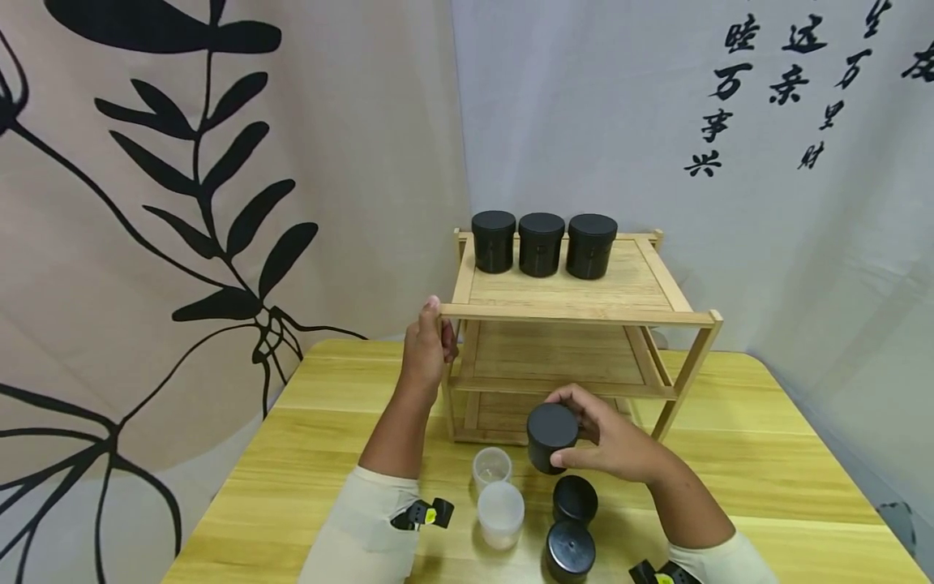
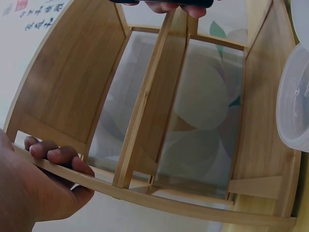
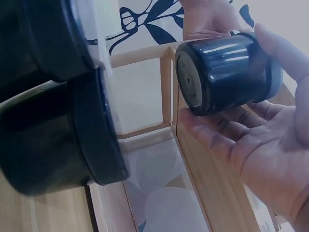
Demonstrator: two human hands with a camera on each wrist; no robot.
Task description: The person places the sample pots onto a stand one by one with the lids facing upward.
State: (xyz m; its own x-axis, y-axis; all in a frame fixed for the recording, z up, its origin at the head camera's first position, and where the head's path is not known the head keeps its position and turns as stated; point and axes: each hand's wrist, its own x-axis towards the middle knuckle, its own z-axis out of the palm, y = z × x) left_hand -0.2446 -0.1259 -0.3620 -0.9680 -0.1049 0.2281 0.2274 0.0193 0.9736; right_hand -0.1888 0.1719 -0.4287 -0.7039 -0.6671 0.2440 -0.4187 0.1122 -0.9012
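My right hand (image 1: 613, 444) grips a black lidded jar (image 1: 549, 438) between thumb and fingers, in front of the lower tiers of a wooden three-tier shelf (image 1: 576, 311). In the right wrist view this jar (image 3: 227, 72) lies sideways to the camera, its base facing left. At the shelf's front left corner, my left hand (image 1: 426, 350) holds the frame, and the left wrist view shows its fingers (image 2: 60, 153) curled round the side rail. Three more black jars (image 1: 540, 245) stand upright in a row on the top tier.
On the yellow wood-grain table (image 1: 350, 405), two translucent cups (image 1: 500, 514) stand one behind the other between my forearms. Right of them are two black lidded jars (image 1: 571, 551). A cloth backdrop (image 1: 365, 162) with black plant prints and writing hangs behind the shelf.
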